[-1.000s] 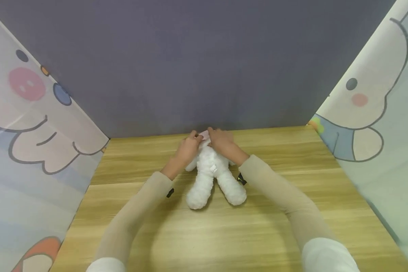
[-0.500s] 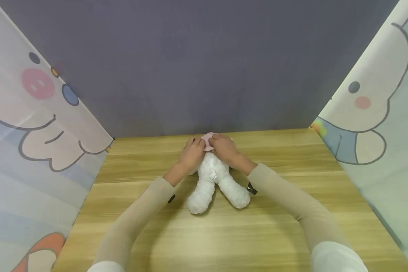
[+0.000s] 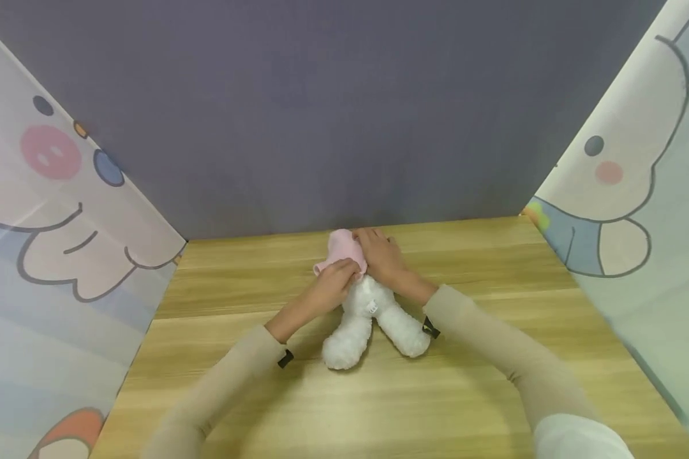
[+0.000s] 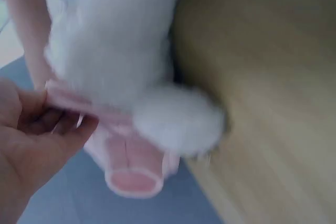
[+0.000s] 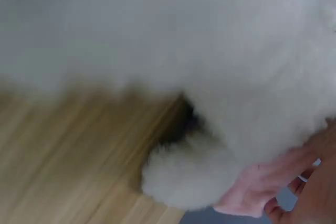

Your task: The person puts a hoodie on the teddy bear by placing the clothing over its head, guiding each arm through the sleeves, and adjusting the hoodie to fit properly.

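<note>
Plush toy (image 3: 358, 315): white and fluffy, is lying near the middle of the table (image 3: 344, 421), legs spreading toward the person; a small tag (image 3: 372, 307) is showing just above where the legs part.
Pink garment (image 3: 344, 247): is covering the toy's upper end, on the side toward the dark wall (image 3: 344, 115); a tube-like opening (image 4: 132, 182) is facing the left wrist camera.
Left hand (image 3: 334, 285): is pinching the garment's edge, thumb and fingers clamping on the cloth against the toy's body.
Right hand (image 3: 380, 256): is gripping the garment's other side, fingers curling onto the cloth; exact fingertip contact is partly hiding.
White limb (image 4: 178, 121): is sticking out beside the garment, next to the tabletop.
Sleeves (image 3: 494, 344): beige, are covering both forearms, reaching in from the near side.
Side panels (image 3: 626, 159): are flanking the table, showing cartoon animal prints.
Wrist views: are blurring somewhat; fine cloth folds are not reading clearly.
</note>
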Tool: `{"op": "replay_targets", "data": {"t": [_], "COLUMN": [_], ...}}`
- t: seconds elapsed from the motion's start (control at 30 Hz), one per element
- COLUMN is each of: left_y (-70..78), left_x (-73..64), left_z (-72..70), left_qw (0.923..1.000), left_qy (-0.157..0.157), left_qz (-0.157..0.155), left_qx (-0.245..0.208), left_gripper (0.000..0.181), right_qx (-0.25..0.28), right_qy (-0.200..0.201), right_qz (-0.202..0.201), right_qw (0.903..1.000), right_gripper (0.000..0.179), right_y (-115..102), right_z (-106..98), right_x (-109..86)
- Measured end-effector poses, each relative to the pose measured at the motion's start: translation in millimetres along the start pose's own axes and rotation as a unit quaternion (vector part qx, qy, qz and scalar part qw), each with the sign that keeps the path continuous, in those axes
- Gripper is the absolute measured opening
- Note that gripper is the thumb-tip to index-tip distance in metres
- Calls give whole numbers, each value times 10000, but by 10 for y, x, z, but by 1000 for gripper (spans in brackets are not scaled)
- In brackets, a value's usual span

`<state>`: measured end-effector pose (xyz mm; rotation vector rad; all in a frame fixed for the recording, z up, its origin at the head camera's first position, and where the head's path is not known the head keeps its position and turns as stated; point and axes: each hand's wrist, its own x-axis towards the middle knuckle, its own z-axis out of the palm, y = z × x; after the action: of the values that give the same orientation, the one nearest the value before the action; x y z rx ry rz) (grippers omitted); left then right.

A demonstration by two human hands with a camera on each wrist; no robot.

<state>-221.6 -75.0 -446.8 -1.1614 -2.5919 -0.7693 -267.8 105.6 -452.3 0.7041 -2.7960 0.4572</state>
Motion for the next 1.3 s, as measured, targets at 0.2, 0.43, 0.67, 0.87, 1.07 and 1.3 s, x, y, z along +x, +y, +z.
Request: {"op": "replay_targets", "data": {"t": [0.2, 0.43, 0.67, 0.87, 1.07, 1.3], "left_y": [-132, -350, -434, -399, -397, -406], "left_x": [106, 187, 150, 136, 66, 41], "left_z": [-138, -79, 8, 99, 199, -18], "left_qw": [9958, 9769, 9759, 9576, 9423, 9650], "left_qy": [-443, -488, -438, 407, 867, 229], "left_qz": [-365, -971, -742, -265, 50, -1100], "left_qx": [714, 1838, 2003, 2841, 3234, 2370], "left_gripper": [21, 57, 36, 15, 7, 34], "right_qx": [290, 902, 1427, 123, -209, 866], "right_qy": [327, 156, -951, -243, 303, -58], "right_qz": [-691, -1610, -1433, -1830, -2017, -1355], "right_qw": [9967, 9827, 9747, 9827, 9788, 9870], "right_gripper": [32, 28, 57, 25, 14, 46], "right_y": [103, 187, 398, 307, 204, 276], "right_z": [15, 4, -232, -136, 26, -156], "right_x": [10, 35, -21, -33, -116, -90]}}
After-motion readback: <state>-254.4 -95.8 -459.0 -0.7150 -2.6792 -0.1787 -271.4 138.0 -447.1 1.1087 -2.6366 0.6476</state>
